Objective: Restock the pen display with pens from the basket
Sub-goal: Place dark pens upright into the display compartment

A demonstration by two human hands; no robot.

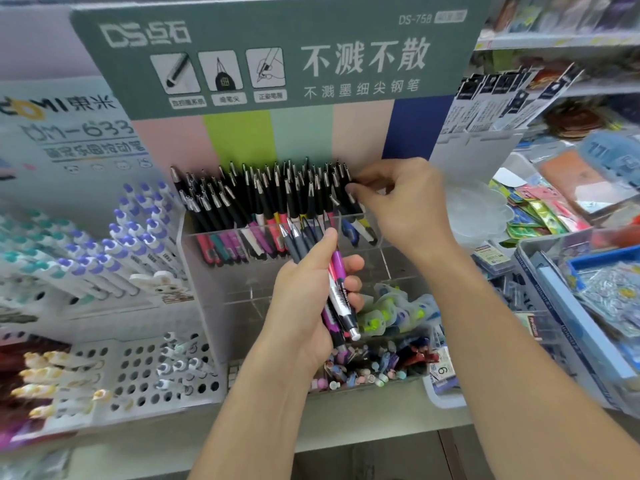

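The left hand (311, 299) grips a bundle of pens (337, 289), fingers and thumb curled round it, tips pointing up toward the clear pen display (214, 271) just behind it. Above and to the right of it, the right hand (398, 206) pinches the top of one black pen (351, 194) standing at the right end of the crowded upper row of the display.

Single head-worn wide-angle view, facing forward and slightly down, close to the shelf's clear pen display (214, 271), forearms entering from the bottom edge, no second view.
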